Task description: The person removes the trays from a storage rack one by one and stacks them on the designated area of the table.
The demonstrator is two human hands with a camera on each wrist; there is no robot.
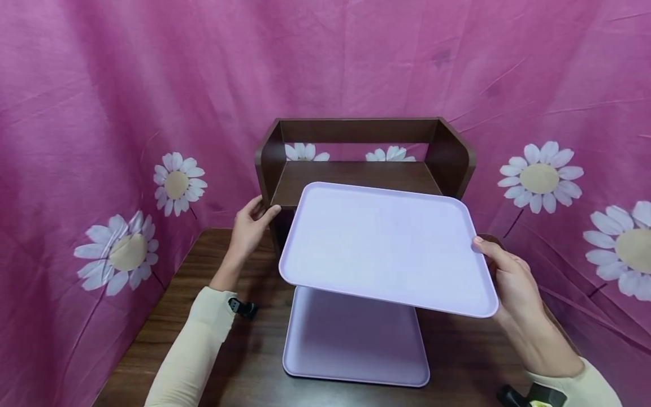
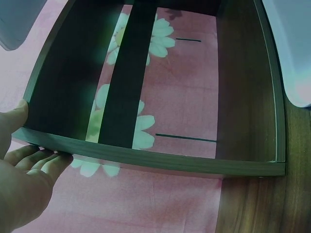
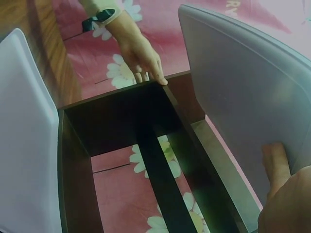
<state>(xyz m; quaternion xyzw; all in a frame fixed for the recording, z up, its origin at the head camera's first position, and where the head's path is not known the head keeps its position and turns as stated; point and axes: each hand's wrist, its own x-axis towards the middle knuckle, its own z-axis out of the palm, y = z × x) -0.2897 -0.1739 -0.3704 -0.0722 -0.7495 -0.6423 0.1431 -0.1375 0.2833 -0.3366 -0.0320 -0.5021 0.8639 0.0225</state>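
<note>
My right hand (image 1: 516, 280) grips a lilac tray (image 1: 381, 243) by its right edge, thumb on top and fingers underneath. The tray is tilted in the air, in front of a dark brown wooden shelf (image 1: 356, 175). My left hand (image 1: 249, 226) holds the shelf's left side, its thumb on the front edge and its fingers around the outer face in the left wrist view. A second lilac tray (image 1: 356, 345) lies flat on the table before the shelf, its back part hidden under the raised tray. In the right wrist view, the raised tray's underside (image 3: 238, 77) faces the shelf.
The shelf stands at the back of a brown wood-grain table (image 1: 203, 282). Behind it hangs a pink curtain (image 1: 356, 62) printed with large white daisies. The shelf has raised side panels, a back rail and a lower compartment (image 2: 184, 97) that shows in the left wrist view.
</note>
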